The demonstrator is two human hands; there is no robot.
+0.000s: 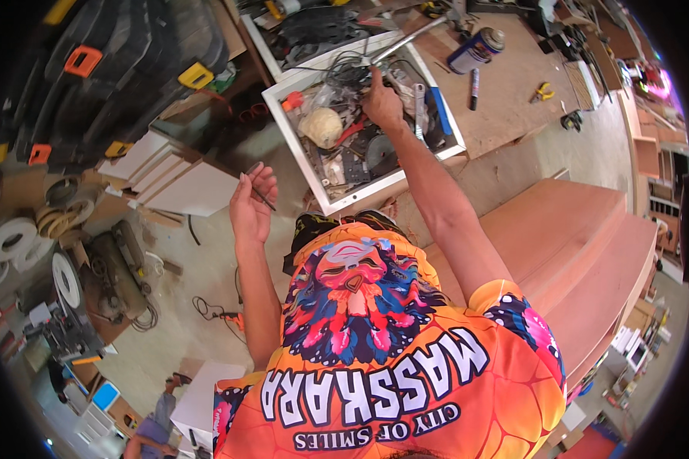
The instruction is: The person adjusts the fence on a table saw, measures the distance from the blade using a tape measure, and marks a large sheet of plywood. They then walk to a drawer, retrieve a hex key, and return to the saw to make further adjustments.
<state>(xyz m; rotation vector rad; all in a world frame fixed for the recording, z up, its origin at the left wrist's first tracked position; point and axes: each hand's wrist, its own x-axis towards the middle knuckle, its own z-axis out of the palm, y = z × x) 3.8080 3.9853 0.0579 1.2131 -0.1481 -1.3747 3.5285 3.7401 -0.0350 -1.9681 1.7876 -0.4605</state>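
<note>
My left hand [254,203] is raised just outside the near left edge of a white-framed drawer [302,164]. Its fingers are curled around a thin dark rod [265,200], whose kind I cannot make out. My right hand [383,105] reaches into the drawer, index finger stretched toward a tangle of dark cables [346,67] and the end of a long metal bar [409,38]. The other fingers are partly hidden, and I see nothing gripped there. Around it lie a round cream-coloured lump [321,128], a wrench [419,107], a blue strip [439,111] and mixed small parts.
Right of the drawer, a wooden bench top [517,115] carries a spray can [476,50], a marker [475,89] and yellow-handled pliers [542,92]. Black tool cases [122,69] are stacked at upper left. Large wooden panels [559,237] stand to my right. Another person [157,428] is at lower left.
</note>
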